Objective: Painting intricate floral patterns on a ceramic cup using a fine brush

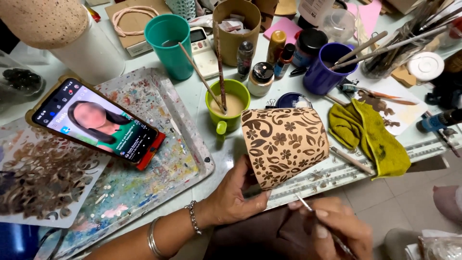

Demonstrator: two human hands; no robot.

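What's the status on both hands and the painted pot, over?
Left hand grips floral pot at its base. Right hand holds fine brush, tip near pot. Green cup close behind.

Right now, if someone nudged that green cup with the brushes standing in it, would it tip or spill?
The green cup probably tips fairly easily: two long brushes lean out well above its rim, adding leverage. It holds beige liquid near the top, so a push would likely slop some out. Its small handle suggests it is rigid, not squashy.

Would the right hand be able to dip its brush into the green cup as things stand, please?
Probably not directly: the right hand holds the brush low, and the patterned pot in the left hand sits between it and the green cup.
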